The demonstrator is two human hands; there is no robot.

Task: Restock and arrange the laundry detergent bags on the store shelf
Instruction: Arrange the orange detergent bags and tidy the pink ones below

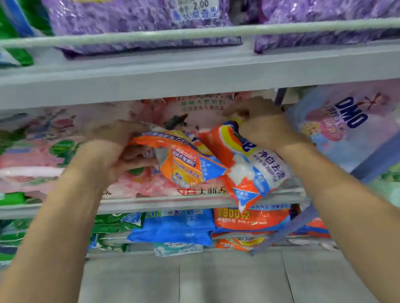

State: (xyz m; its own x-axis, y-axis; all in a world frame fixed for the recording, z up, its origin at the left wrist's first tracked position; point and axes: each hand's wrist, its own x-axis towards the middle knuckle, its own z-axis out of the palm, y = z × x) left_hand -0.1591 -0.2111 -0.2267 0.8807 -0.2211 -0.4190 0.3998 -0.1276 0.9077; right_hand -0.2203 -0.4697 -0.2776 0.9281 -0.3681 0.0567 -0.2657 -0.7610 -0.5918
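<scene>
Two small orange, blue and white detergent bags sit at the middle shelf's front. My left hand (119, 148) grips the upper end of the left orange bag (185, 162), fingers curled under it. My right hand (262, 124) pinches the top of the right orange bag (251, 168), which tilts down over the shelf's front edge (150, 201). Both bags lie on pink floral detergent bags (153, 182) stacked on that shelf.
Purple bags (133, 14) fill the upper shelf behind a rail. A pale OMO bag (346, 124) leans at the right beside a blue frame bar (388, 154). Green bags (2, 195) lie at the left. Blue and orange bags (250, 217) fill the lower shelf above grey floor tiles.
</scene>
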